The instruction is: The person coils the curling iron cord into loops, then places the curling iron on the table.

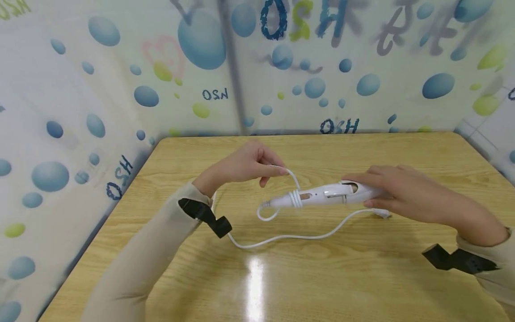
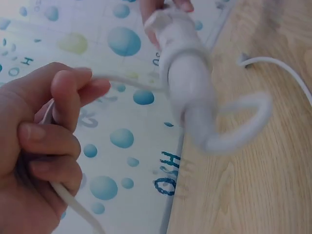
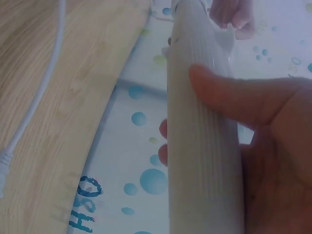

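Note:
A white curling iron is held above the table, lying roughly level. My right hand grips its right end, the thumb lying along the ribbed casing in the right wrist view. Several turns of white cord go around the body near the narrow left end, where the cord leaves in a loop. Up and to the left, my left hand pinches the cord between thumb and fingertips. In the left wrist view, the cord also runs through the curled fingers of that hand.
The cord's loose length curves across the wooden table to its plug, below my right hand. Behind the table hangs a patterned cloth wall. Each sleeve carries a black wrist mount.

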Action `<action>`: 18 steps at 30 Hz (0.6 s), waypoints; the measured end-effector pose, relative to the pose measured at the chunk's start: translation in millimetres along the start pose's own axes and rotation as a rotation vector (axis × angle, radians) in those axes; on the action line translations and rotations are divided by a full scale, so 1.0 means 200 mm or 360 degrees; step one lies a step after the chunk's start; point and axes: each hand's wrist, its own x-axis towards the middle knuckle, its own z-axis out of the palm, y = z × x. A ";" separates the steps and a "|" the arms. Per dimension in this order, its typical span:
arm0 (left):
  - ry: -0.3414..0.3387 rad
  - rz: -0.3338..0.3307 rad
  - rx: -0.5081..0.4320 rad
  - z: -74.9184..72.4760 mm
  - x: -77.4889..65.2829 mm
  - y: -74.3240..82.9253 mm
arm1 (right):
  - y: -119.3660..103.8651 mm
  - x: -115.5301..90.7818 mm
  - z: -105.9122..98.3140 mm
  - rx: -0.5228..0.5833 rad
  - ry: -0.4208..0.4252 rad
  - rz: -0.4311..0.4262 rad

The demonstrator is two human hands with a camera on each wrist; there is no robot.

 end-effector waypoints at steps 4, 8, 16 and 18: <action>-0.0057 0.0017 -0.0005 0.03 -0.01 0.04 | 0.00 0.01 0.01 -0.0144 0.0040 0.0072; -0.0081 0.0023 -0.0071 0.09 -0.03 0.07 | 0.00 0.02 0.02 -0.0215 0.0100 0.0127; 0.0031 0.0128 -0.0249 0.20 -0.06 0.09 | 0.00 0.02 0.04 -0.0164 0.0347 0.0357; 0.0068 0.0139 -0.0257 0.23 -0.06 0.09 | -0.01 0.02 0.04 -0.0155 0.0436 0.0383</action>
